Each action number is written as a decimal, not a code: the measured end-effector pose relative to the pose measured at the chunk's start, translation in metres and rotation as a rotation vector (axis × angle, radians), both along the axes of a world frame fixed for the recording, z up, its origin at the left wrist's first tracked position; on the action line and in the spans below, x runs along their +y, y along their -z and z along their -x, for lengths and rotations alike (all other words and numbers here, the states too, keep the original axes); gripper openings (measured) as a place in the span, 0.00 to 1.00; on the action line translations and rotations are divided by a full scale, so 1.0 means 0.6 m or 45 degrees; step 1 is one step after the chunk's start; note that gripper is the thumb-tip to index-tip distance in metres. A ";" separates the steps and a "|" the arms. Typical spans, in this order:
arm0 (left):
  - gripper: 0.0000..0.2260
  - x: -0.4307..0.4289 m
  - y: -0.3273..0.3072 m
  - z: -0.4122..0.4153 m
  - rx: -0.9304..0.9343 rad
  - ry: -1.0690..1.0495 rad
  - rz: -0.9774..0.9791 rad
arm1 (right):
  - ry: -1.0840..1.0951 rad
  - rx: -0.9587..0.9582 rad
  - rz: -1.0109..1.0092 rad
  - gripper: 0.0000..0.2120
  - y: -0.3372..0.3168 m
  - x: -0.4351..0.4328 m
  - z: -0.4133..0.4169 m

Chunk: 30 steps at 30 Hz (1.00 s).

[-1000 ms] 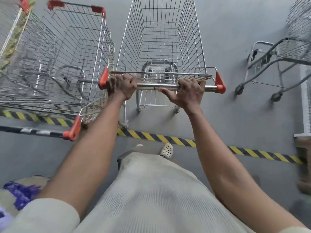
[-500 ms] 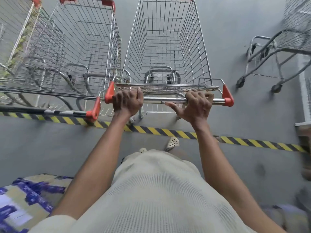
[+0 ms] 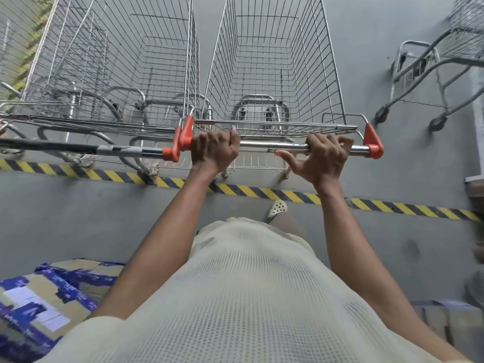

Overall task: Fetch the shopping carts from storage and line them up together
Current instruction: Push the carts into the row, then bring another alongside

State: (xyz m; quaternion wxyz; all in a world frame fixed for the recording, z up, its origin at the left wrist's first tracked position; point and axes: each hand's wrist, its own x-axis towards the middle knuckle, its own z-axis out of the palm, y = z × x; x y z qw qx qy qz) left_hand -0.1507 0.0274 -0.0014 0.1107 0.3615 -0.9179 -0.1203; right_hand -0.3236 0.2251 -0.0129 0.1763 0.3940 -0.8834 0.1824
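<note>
at left a parked cart [image 3: 146, 74] points away. just beside it, parallel, the held cart [image 3: 272, 61] points away, its handle [image 3: 264, 146] crosswise. left hand [image 3: 214, 150] grips it; right hand [image 3: 322, 158] curls its fingers [image 3: 330, 142] over it, thumb free. a third cart [image 3: 463, 32] stands far right.

Grey floor [image 3: 78, 218], yellow-black hazard stripe [image 3: 248, 191], blue-taped cardboard box [image 3: 39, 305].

Lighting: soft, even daylight, moderately bright; source direction not evident.
Shadows: faint and diffuse on the grey floor [image 3: 78, 218].
Glare: small highlights along the chrome handle bar [image 3: 272, 145].
Distortion: strong wide-angle bowing; hazard stripe [image 3: 248, 191] curves.
Blur: smear at the left and right edges; printed cartons [image 3: 39, 305] soft.
Centre: sharp.
</note>
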 end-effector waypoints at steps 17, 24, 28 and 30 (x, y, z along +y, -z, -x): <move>0.28 0.019 -0.015 -0.020 0.055 0.021 0.036 | 0.023 -0.025 -0.007 0.36 0.003 0.014 -0.017; 0.24 0.031 -0.019 -0.033 0.090 0.028 0.090 | 0.025 -0.030 -0.008 0.36 0.010 0.026 -0.026; 0.12 0.026 -0.015 -0.045 0.234 0.083 -0.096 | 0.030 -0.026 -0.024 0.36 0.007 0.026 -0.028; 0.07 0.041 -0.032 -0.065 0.394 0.122 -0.155 | 0.033 -0.029 -0.034 0.36 0.005 0.026 -0.029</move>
